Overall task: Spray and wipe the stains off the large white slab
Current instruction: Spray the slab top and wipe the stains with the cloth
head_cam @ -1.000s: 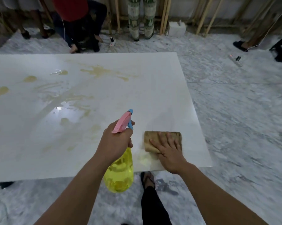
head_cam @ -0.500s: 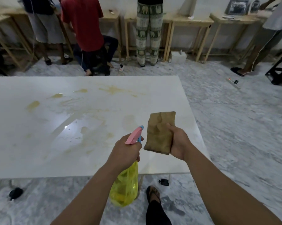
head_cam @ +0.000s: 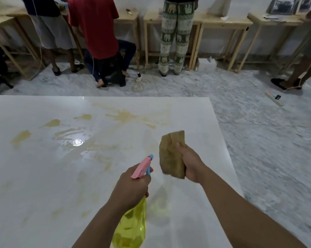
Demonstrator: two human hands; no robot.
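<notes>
The large white slab (head_cam: 43, 176) fills the left and centre, marked with yellow-brown stains (head_cam: 126, 116) toward its far side and a wet shiny patch (head_cam: 77, 142) left of centre. My left hand (head_cam: 131, 188) grips a yellow spray bottle (head_cam: 131, 228) with a pink and blue trigger head, its nozzle aimed forward over the slab. My right hand (head_cam: 188, 161) holds a brown cloth (head_cam: 171, 154) up in the air above the slab's right part, clear of the surface.
Several people (head_cam: 95, 29) stand or sit at wooden tables (head_cam: 222, 22) along the far wall. Power strips with cables (head_cam: 274, 99) lie on the marble floor (head_cam: 267, 149), which runs beyond the slab's right and far edges.
My right hand lifted the cloth off the slab's near edge and now holds it raised. Both hands have moved forward over the slab, and the view tilted up toward the far wall.
</notes>
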